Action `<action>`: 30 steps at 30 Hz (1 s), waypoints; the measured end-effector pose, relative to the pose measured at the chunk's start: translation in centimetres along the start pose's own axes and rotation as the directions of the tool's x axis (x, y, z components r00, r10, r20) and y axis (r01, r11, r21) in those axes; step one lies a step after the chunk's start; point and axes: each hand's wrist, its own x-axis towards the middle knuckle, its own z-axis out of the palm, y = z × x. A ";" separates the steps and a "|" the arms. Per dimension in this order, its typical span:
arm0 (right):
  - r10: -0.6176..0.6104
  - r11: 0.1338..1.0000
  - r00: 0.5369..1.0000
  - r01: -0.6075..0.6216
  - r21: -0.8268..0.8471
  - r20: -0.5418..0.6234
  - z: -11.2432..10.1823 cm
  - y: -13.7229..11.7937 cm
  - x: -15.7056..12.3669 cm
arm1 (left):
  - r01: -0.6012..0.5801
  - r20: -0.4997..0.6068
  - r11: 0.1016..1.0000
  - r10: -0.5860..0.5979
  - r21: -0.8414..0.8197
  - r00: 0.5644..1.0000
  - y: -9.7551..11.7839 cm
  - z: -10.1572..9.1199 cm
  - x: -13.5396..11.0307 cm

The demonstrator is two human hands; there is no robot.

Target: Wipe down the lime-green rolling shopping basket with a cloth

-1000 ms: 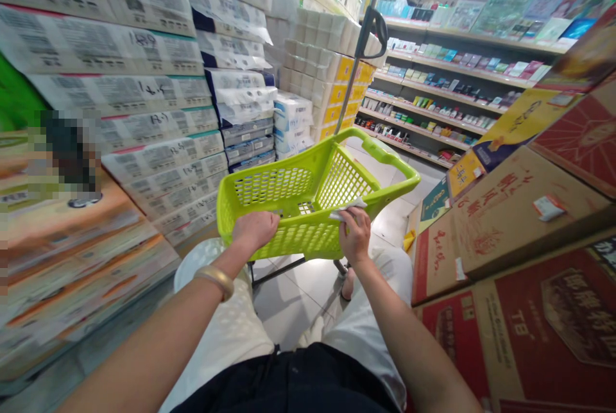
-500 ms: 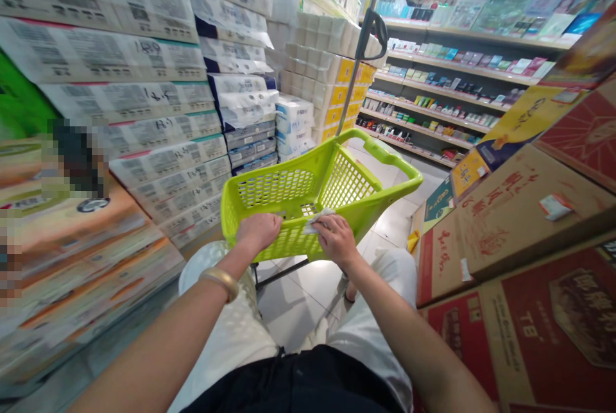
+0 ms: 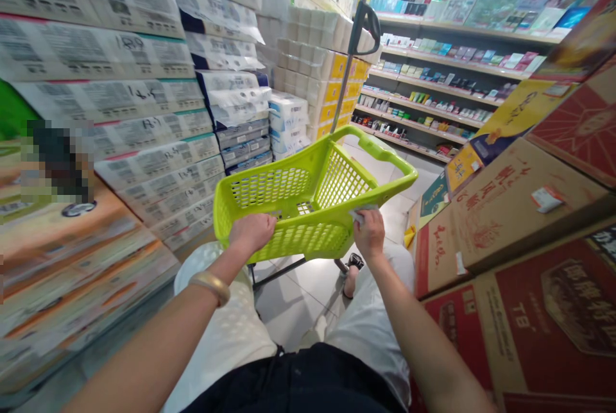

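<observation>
Left hand (image 3: 253, 231) clasps lime-green shopping cart (image 3: 312, 226) as right hand (image 3: 370, 233) presses a white wipe (image 3: 357, 215) to its rim

The cart stands directly ahead of both hands, its perforated basket opening just beyond them. The left hand is closed over the near rim, knuckles up, with a gold bangle (image 3: 210, 286) on the wrist behind it. Well apart along the same side, the right hand has its fingers bent around the wipe, holding it against the rim; whether it is paper or fabric, I cannot tell. The cart's handlebar (image 3: 380, 153) lies beyond the right hand.

To the left of the left hand, plastic-wrapped packs (image 3: 144, 102), some with handwritten figures, rise in stacks; nearer its forearm are orange-patterned packs (image 3: 86, 252). To the right of the right hand, cardboard cartons (image 3: 529, 198) lean across the view. Past both hands stand a metal pole (image 3: 344, 89) with a dark grip and shelves (image 3: 433, 99) of small boxes. White trousers (image 3: 221, 329) show beneath the forearms.
</observation>
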 end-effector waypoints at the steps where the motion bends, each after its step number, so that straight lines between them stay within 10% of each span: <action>1: 0.007 1.000 0.999 -0.007 -0.006 0.050 0.6 -0.1 -1.1 | 0.005 0.000 1.000 -0.005 0.002 1.000 0.0 0.0 -0.1; 7: 0.042 0.999 0.995 -0.043 0.010 0.092 2.0 -0.5 -4.6 | 0.004 0.008 1.000 -0.004 0.015 1.000 0.1 -0.1 -0.3; 15: 0.178 0.968 0.970 -0.142 0.208 -0.168 0.5 -1.5 1.8 | 0.000 -0.001 1.000 0.000 0.009 1.000 0.0 0.1 -0.2; 26: 0.254 0.950 0.967 -0.246 0.191 -0.018 3.7 -4.8 -3.5 | 0.003 0.007 1.000 -0.003 0.011 1.000 0.2 -0.2 -0.3; 30: 0.091 0.957 0.994 -0.105 0.269 0.067 3.8 -8.1 -1.9 | 0.006 0.007 1.000 -0.006 0.002 1.000 0.2 -0.3 -0.3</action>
